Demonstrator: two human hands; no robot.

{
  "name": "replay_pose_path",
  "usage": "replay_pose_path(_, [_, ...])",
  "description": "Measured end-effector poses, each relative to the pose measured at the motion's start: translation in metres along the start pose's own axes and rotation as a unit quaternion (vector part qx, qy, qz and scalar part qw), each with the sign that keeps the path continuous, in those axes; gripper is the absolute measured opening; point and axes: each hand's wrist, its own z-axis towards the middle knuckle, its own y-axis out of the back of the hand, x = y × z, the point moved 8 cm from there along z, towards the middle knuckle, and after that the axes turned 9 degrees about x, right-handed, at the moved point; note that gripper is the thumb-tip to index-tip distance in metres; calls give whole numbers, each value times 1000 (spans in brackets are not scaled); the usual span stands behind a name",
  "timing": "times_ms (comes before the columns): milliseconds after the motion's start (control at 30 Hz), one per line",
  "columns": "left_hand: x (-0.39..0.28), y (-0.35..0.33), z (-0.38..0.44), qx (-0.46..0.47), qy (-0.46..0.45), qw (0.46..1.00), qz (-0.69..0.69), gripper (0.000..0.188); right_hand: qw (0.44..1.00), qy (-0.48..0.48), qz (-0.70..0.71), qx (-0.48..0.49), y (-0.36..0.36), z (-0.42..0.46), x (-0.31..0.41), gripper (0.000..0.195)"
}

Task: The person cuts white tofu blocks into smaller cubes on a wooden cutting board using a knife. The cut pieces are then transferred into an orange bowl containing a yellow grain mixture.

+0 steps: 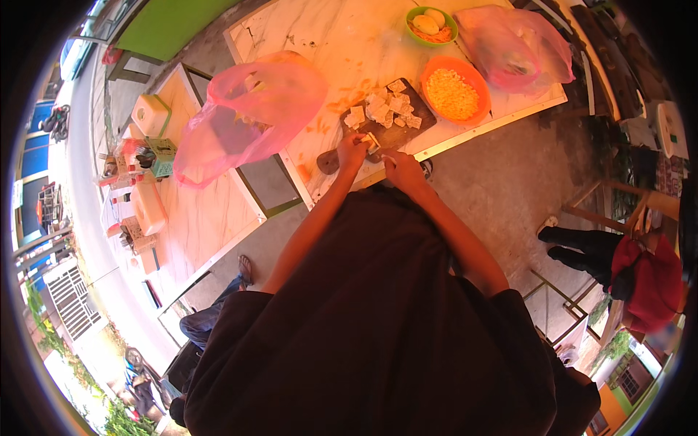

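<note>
My left hand (353,152) pinches a small pale block of food (372,143) over the near side of a dark wooden cutting board (349,129). Close to it, my right hand (404,171) is curled around a thin pale object (388,158), perhaps a knife handle; its blade cannot be made out clearly. Rough whitish chunks of food (384,106), which look like tempeh, lie piled on the board. The board's rounded handle (328,162) points left. Right of the board stands an orange bowl (427,103) full of small yellowish diced pieces.
A green bowl (410,34) holds potatoes and shredded carrot. Pink plastic bags (251,114) lie on both sides of the marble-patterned table (376,27). Cutlery holders (161,155) and tissue boxes (150,115) stand on the left table. A person in red (649,278) is at the right.
</note>
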Motion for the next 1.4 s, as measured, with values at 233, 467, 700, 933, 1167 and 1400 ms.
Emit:
replay_pose_path(233, [5, 4, 4, 8, 33, 999, -11, 33, 998, 25, 59, 5, -11, -1, -22, 28])
replay_pose_path(467, [13, 5, 2, 42, 46, 994, -95, 36, 998, -35, 20, 54, -2, -18, -7, 30])
replay_pose_path(700, [3, 2, -3, 45, 55, 992, -107, 36, 993, 40, 109, -17, -7, -3, -23, 31])
replay_pose_path(933, [8, 3, 1, 36, 59, 994, -80, 36, 991, 9, 134, 16, 1, -18, -15, 34])
replay_pose_path(1167, [-2, 2, -8, 40, 55, 996, -60, 35, 987, -29, 149, 46, 7, -26, -3, 34])
replay_pose_path(1400, [8, 2, -2, 27, 84, 992, -93, 36, 995, 7, 94, 34, 14, -28, 9, 34])
